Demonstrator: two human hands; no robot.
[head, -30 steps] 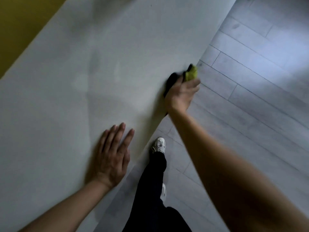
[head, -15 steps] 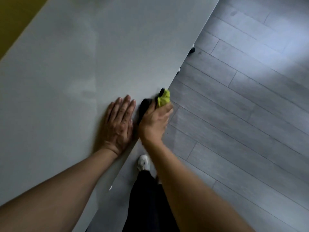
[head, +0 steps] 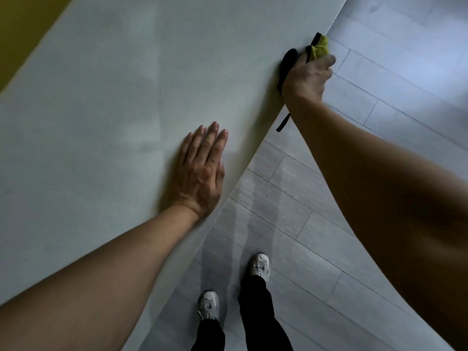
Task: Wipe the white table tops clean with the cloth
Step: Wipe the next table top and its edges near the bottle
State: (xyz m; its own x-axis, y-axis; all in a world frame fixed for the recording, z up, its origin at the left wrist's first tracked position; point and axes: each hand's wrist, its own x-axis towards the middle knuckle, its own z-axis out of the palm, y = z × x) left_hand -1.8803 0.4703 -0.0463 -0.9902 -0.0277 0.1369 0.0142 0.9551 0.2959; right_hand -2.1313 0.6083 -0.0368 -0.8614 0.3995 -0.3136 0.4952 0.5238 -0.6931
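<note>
The white table top (head: 114,110) fills the left and middle of the view, its near edge running diagonally from lower middle to upper right. My right hand (head: 307,77) grips a yellow-green and black cloth (head: 321,46) against that edge, far up on the right. A black strip of the cloth hangs below the edge. My left hand (head: 201,173) lies flat on the table with straight fingers, close to the edge.
Grey plank flooring (head: 379,110) lies to the right of the table. My legs in dark trousers and two pale shoes (head: 259,264) stand beside the table edge. A yellow surface (head: 22,29) shows beyond the table's far edge at upper left.
My right hand has slid the cloth away along the table edge, from right beside my left hand to far up on the right. My left hand stays flat on the table.
</note>
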